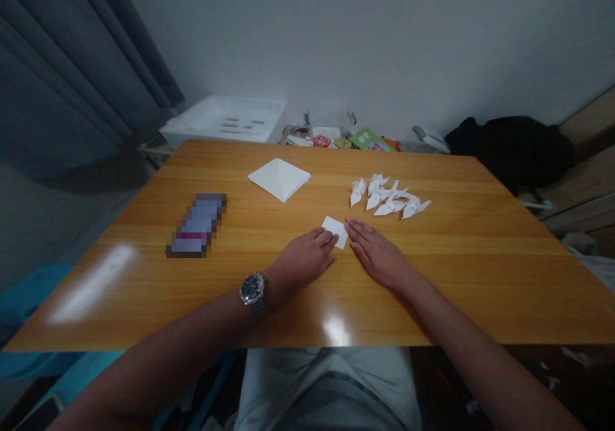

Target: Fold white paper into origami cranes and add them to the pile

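Observation:
A small white folded paper (336,230) lies on the wooden table (480,258) in front of me. My left hand (302,261), with a watch on its wrist, rests on the table with its fingers curled and its fingertips pressing the paper's left side. My right hand (377,252) lies flat, fingers stretched out together, with its fingertips at the paper's right edge. Neither hand lifts the paper.
A stack of white square sheets (279,178) lies further back at centre. Several folded white paper cranes (387,197) sit back right. A blurred dark flat object (196,225) lies to the left. A white tray (225,120), clutter and a black bag (509,146) stand beyond the table's far edge.

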A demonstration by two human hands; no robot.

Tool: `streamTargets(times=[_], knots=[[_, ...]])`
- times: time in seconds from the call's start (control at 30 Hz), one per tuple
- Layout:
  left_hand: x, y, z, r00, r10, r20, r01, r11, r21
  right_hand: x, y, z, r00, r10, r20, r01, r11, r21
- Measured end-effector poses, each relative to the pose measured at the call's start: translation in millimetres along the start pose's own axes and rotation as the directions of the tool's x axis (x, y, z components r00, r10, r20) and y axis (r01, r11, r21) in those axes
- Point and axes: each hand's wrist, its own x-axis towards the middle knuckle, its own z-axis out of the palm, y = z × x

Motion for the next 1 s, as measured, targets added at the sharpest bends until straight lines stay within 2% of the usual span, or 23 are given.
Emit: streamTargets(times=[0.3,0.47,0.57,0.8,1.0], knots=[[-1,-1,-1.8,1.000,-0.014,-0.004,0.014,1.000,0.010,3,12,0,0.999,0.037,-0.019,-0.037,0.999,-0.013],[-2,-2,1.1,1.000,-0.018,-0.003,0.018,1.000,-0.020,1,14,-1,0.996,0.058,-0.064,-0.054,0.997,0.056],[-3,-2,3.6,1.000,-0.020,-0.008,0.020,1.000,-0.024,0,13,-3,0.996,0.027,-0.079,-0.021,0.997,0.078],[-3,-1,5.3,1.000,-0.028,-0.012,0.028,0.999,-0.018,1,0,-5,0.994,-0.111,-0.009,0.112,0.993,0.025],[-1,-1,5.4,1.000,-0.020,-0.014,0.020,1.000,-0.001,1,-4,-2,0.993,-0.113,0.047,0.113,0.994,0.000]])
